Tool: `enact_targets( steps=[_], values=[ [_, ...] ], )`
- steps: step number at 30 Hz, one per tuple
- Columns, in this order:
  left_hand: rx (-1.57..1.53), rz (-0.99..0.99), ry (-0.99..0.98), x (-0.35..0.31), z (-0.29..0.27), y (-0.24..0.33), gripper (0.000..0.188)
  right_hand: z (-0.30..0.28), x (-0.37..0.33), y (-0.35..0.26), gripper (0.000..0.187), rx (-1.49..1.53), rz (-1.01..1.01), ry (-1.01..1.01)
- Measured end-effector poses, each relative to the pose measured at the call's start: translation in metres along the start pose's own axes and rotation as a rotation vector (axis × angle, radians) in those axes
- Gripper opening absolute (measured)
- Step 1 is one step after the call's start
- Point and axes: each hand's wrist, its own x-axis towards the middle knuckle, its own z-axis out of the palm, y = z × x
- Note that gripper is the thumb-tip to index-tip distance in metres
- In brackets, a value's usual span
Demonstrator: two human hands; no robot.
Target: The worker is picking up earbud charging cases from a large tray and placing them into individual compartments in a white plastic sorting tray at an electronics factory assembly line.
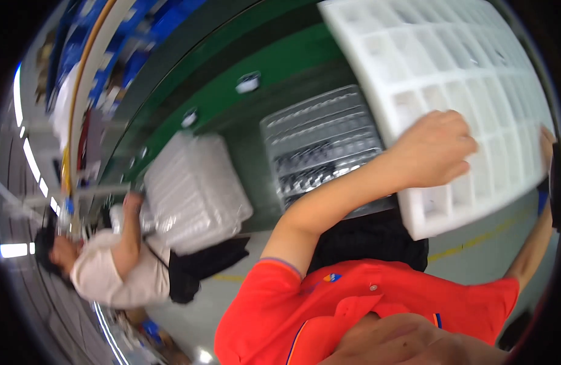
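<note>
A large white foam tray (421, 226), divided into rows of narrow compartments, fills the right side of the view, tilted. Over its lower part, my left hand (439, 151) is closed, fingers curled down at the compartments; whatever they pinch is hidden. Small pieces lie in some compartments. My right hand (546, 147) shows only partly at the tray's right edge, its fingers mostly out of sight. Left of the foam tray, partly behind my left forearm, lies a clear plastic blister tray (317, 125) with dark and shiny parts in its rows.
A stack of clear plastic trays (198, 188) sits farther left on the green bench (232, 146). Small pale-topped objects (249, 82) stand along the green strip. A co-worker (119, 267) in a light shirt is at the left, one arm by the stack. Blue bins (134, 67) line the background.
</note>
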Motion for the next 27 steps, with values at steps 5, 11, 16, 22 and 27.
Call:
enact_targets(
  steps=[5,11,16,22,27],
  values=[
    [0.040,-0.055,-0.051,-0.002,-0.021,-0.002,0.030,0.095,-0.033,-0.024,0.046,-0.510,-0.499,0.399],
    [0.028,-0.105,-0.190,0.015,-0.020,0.018,0.034,0.096,-0.098,0.014,0.033,0.183,-0.857,0.682],
    [0.062,-0.133,-0.240,0.019,-0.019,0.026,0.033,0.023,-0.057,0.044,0.021,0.258,-0.656,0.907],
    [0.121,-0.209,-0.245,0.025,-0.016,0.029,0.029,0.048,-0.039,0.024,0.025,-0.320,-0.737,0.728],
    [0.079,-0.289,-0.149,0.037,-0.003,0.036,0.027,0.037,-0.075,-0.040,0.020,0.102,-0.965,0.811]
  ],
)
